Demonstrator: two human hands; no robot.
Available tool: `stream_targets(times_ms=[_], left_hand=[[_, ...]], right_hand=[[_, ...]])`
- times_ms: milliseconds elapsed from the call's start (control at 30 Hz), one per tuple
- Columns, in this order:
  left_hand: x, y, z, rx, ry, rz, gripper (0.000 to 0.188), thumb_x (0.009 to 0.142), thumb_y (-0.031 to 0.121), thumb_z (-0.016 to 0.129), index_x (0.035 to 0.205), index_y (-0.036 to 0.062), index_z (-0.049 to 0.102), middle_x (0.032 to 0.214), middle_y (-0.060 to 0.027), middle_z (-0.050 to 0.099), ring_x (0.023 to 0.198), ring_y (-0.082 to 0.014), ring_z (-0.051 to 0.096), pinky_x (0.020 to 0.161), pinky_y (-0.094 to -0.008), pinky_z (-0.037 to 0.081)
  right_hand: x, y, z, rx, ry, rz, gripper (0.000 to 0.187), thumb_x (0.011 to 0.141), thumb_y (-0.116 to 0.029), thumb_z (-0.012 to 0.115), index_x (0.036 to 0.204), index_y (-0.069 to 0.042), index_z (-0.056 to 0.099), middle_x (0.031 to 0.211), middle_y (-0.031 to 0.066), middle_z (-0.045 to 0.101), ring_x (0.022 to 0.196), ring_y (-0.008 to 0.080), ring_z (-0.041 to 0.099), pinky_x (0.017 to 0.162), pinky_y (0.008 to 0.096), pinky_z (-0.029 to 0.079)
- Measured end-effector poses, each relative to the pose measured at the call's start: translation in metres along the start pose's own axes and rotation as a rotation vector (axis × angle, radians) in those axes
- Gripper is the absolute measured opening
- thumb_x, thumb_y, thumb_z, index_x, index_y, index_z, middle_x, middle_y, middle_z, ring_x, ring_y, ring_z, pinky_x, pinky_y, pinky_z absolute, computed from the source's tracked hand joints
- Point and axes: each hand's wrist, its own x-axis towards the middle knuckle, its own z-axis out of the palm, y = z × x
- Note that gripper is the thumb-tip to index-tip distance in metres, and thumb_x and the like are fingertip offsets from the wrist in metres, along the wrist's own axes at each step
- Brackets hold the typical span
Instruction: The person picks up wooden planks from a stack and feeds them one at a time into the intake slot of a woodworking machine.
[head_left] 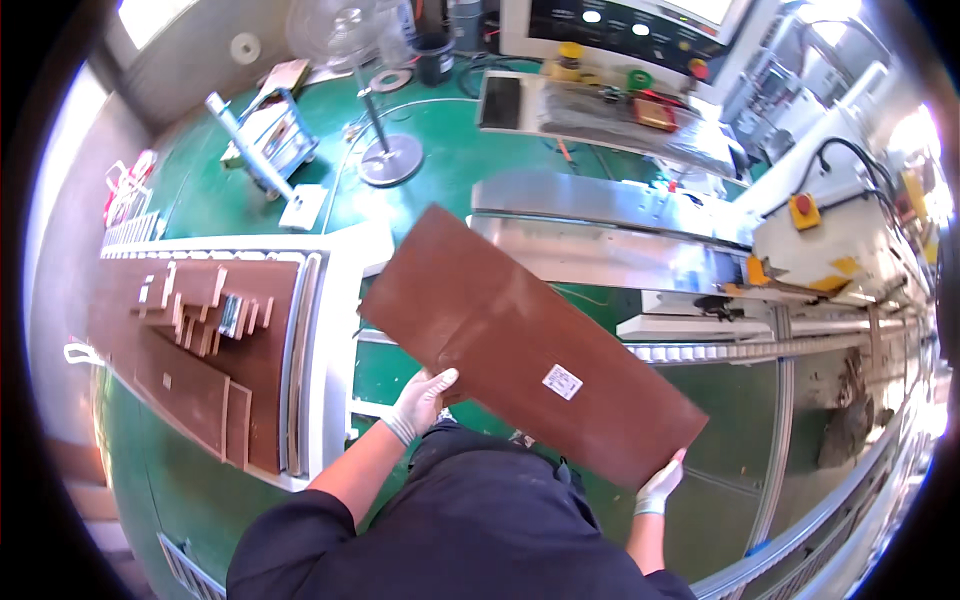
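A long reddish-brown board point(520, 330) is held tilted across the front of my body. Its far left corner is raised toward the metal machine bed, and its near right corner points down to the right. A small white printed label point(562, 381) sits on its face. My left hand point(418, 402), in a pale glove, grips the near long edge, thumb on top. At the near right corner my right hand point(660, 485), also gloved, is closed on the board. The fingers of both hands are largely hidden beneath it.
On the left, a white-framed stand point(345, 320) carries brown panels point(190, 385) and several small brown strips point(210, 315). Ahead runs a shiny metal machine bed point(620, 245). A red stop button point(803, 205), a round fan base point(390, 160) and a blue cart point(275, 140) are farther off.
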Motion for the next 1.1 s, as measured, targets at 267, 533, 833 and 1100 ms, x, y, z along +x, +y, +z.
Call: stream_targets(times_ms=[267, 533, 833, 1100], left_hand=[[0.104, -0.032, 0.069, 0.503, -0.371, -0.129, 0.050, 0.103, 0.024, 0.064, 0.146, 0.0032, 0.048, 0.135, -0.0083, 0.063, 0.117, -0.0194, 0.063, 0.104, -0.0377, 0.050], [0.163, -0.006, 0.074, 0.897, -0.490, -0.105, 0.034, 0.108, 0.024, 0.055, 0.128, -0.0032, 0.062, 0.110, -0.0111, 0.072, 0.100, -0.0173, 0.067, 0.091, -0.0319, 0.055], [0.229, -0.025, 0.112, 0.898, -0.417, 0.165, 0.035, 0.109, 0.029, 0.056, 0.127, 0.0007, 0.066, 0.110, -0.0047, 0.073, 0.102, -0.0136, 0.065, 0.092, -0.0293, 0.050], [0.238, -0.066, 0.199, 0.697, -0.274, -0.035, 0.033, 0.107, 0.025, 0.058, 0.118, -0.0043, 0.068, 0.110, -0.0047, 0.070, 0.103, -0.0117, 0.060, 0.095, -0.0280, 0.047]], right_hand=[[-0.135, 0.092, -0.080, 0.159, 0.511, 0.195, 0.073, 0.107, -0.054, 0.043, 0.154, 0.001, 0.042, 0.158, 0.0146, 0.046, 0.139, 0.0347, 0.049, 0.117, 0.0490, 0.040], [-0.232, 0.052, -0.052, 0.478, 0.336, 0.259, 0.066, 0.102, -0.043, 0.058, 0.153, -0.003, 0.046, 0.151, 0.0152, 0.054, 0.135, 0.0363, 0.054, 0.114, 0.0538, 0.043], [-0.226, 0.020, -0.017, 0.406, 0.456, 0.185, 0.059, 0.100, -0.038, 0.063, 0.146, -0.002, 0.052, 0.143, 0.0153, 0.060, 0.128, 0.0337, 0.060, 0.111, 0.0501, 0.048], [-0.163, -0.007, -0.044, 0.472, 0.465, 0.334, 0.065, 0.099, -0.043, 0.066, 0.151, -0.008, 0.048, 0.150, 0.0123, 0.055, 0.132, 0.0360, 0.056, 0.113, 0.0532, 0.046]])
